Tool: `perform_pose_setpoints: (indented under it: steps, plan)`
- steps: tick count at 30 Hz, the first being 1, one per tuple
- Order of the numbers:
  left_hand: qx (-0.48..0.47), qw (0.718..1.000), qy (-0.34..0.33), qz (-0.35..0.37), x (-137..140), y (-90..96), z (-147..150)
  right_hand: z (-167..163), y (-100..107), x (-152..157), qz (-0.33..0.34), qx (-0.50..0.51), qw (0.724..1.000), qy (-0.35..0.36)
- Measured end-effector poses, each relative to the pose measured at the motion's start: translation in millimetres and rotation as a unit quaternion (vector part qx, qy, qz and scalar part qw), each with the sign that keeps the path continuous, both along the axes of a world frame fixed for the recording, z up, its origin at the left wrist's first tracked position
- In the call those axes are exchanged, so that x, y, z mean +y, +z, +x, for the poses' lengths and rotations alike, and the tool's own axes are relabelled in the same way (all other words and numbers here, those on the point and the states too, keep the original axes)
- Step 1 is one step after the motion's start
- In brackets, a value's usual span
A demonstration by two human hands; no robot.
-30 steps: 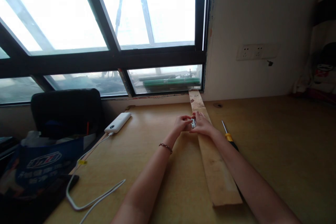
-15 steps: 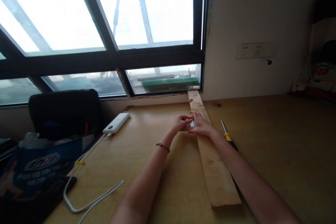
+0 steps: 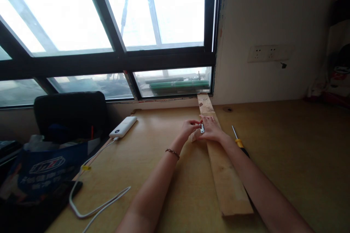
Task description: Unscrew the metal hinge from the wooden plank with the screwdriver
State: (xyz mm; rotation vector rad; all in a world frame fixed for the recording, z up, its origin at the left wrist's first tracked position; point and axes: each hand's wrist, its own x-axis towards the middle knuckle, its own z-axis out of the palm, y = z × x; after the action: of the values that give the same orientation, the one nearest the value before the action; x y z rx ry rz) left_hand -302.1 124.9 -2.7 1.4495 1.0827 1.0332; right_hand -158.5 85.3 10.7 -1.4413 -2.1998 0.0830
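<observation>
A long wooden board (image 3: 229, 185) lies lengthwise on the table. Over its far half, my right hand (image 3: 212, 129) grips it, fingers at the far side and thumb at the near side. A small silver metal plate with holes, apparently a hinge (image 3: 202, 128), shows beside the right palm. My left hand (image 3: 190, 128) is closed in a pinch at the plate's upper left edge; what its fingertips hold is too small to make out. Below them, the end of a short wood piece (image 3: 195, 137) sticks out left of the board. To the right lies a yellow-and-black screwdriver (image 3: 239, 143).
A white power bank (image 3: 123, 127) with a white cable (image 3: 73, 204) lies on the left of the wooden table (image 3: 295, 164). Beyond the left edge are a black chair (image 3: 71, 111) and a blue bag (image 3: 49, 167). A window and a wall socket (image 3: 269, 53) stand behind.
The view has shifted slightly. The end of the short wood piece now shows more clearly below my left fingers. Both hands stay at the metal plate.
</observation>
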Motion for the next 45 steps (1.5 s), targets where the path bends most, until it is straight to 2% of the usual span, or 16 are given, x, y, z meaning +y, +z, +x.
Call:
perform_pose_setpoints:
  steps: [5,7,15,23,31,39,45]
  plan:
    - [-0.153,0.984,-0.028,-0.087,-4,-9.5,5,-2,-4,2,0.007,0.004,1.0,-0.023]
    - [-0.17,0.98,-0.038,-0.095,-5,-12.0,5,-2,-4,1,0.003,0.005,1.0,-0.02]
    - [-0.042,0.998,-0.005,-0.042,-4,-9.3,0,5,0,1,-0.03,0.005,0.999,0.034]
    - [0.005,0.999,0.034,0.022,-3,-10.4,2,-3,1,-3,0.002,0.029,0.999,0.028]
    - [0.05,0.993,0.035,0.098,4,-8.9,4,-5,-6,4,0.016,0.059,0.998,0.009]
    - [0.028,0.996,0.019,0.082,4,-14.4,5,-3,-10,10,-0.007,0.051,0.999,0.013]
    - [0.025,0.994,0.066,0.081,5,-15.3,6,-9,-6,5,0.011,0.016,1.0,-0.017]
